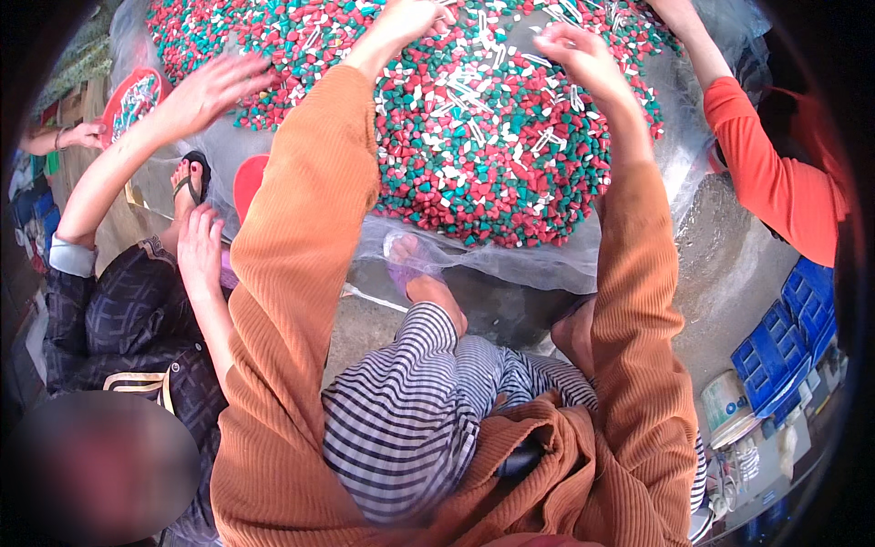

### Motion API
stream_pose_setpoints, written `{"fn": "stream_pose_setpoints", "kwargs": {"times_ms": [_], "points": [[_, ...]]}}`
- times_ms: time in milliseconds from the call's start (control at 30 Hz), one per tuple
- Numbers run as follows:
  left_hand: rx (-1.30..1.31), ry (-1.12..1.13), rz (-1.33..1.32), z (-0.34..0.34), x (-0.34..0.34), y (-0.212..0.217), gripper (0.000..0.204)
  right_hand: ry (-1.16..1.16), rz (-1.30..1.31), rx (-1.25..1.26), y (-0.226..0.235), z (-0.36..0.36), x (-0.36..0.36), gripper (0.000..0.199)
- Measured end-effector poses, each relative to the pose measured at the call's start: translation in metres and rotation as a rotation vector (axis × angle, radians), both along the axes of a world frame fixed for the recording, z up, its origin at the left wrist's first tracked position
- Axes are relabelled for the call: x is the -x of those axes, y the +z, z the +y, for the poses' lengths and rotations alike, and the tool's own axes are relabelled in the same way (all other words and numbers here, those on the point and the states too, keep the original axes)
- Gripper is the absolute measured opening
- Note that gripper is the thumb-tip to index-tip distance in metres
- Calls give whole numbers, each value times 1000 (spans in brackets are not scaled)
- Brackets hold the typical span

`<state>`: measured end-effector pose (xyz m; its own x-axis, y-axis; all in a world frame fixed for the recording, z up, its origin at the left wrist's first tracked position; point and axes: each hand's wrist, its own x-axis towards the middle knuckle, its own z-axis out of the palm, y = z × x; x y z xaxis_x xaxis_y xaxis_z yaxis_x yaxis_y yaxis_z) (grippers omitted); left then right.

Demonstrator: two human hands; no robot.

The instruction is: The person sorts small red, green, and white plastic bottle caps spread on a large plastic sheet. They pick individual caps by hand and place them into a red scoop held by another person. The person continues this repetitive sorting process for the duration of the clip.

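A wide pile of small red, green and white plastic pieces [492, 173] lies on a clear plastic sheet [529, 260], with slim white clip-like pieces [467, 96] strewn over it. Over the far part of the pile is my left hand [415, 20], cut by the top edge; its fingers are curled together, and what they hold, if anything, is hidden. My right hand [583, 59] hovers above the pile, farther right. Its fingers are loosely bent and apart, near a white clip-like piece [536, 60], with nothing visible in them.
Close on my left sits a person whose hand [214, 91] reaches over the pile. Another hand [87, 135] holds a red basin [117, 105] of pieces. At right, a red-sleeved arm [766, 164] reaches in. Blue plastic crates [775, 346] and a white tub [729, 406] stand nearby.
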<state>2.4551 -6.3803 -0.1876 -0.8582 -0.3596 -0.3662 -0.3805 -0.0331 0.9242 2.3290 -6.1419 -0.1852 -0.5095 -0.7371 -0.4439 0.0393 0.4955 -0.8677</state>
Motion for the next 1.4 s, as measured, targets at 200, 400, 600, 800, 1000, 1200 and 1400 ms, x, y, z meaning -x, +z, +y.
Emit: {"fn": "stream_pose_setpoints", "kwargs": {"times_ms": [200, 400, 600, 800, 1000, 1200, 1400], "points": [[1204, -202, -116, 40, 21, -43, 40, -397, -502, 550, 29, 44, -11, 37], [1171, -306, 0, 34, 29, -60, 44, 81, 718, -384, 7, -5, -24, 32], [-273, -163, 171, 4, 15, -21, 20, -63, 218, 1, 7, 8, -24, 33], [-185, -286, -93, 16, -10, -13, 20, -363, -476, 504, 50, 39, -51, 17], [985, -322, -169, 68, -4, 1, 38, 377, 49, 55, 6, 27, -60, 20], [1104, -413, -255, 68, 14, -17, 27, -27, 566, -247, -4, 8, -51, 22], [623, -296, -34, 21, -4, -17, 29, -10, 728, -132, 10, 2, -74, 18]]}}
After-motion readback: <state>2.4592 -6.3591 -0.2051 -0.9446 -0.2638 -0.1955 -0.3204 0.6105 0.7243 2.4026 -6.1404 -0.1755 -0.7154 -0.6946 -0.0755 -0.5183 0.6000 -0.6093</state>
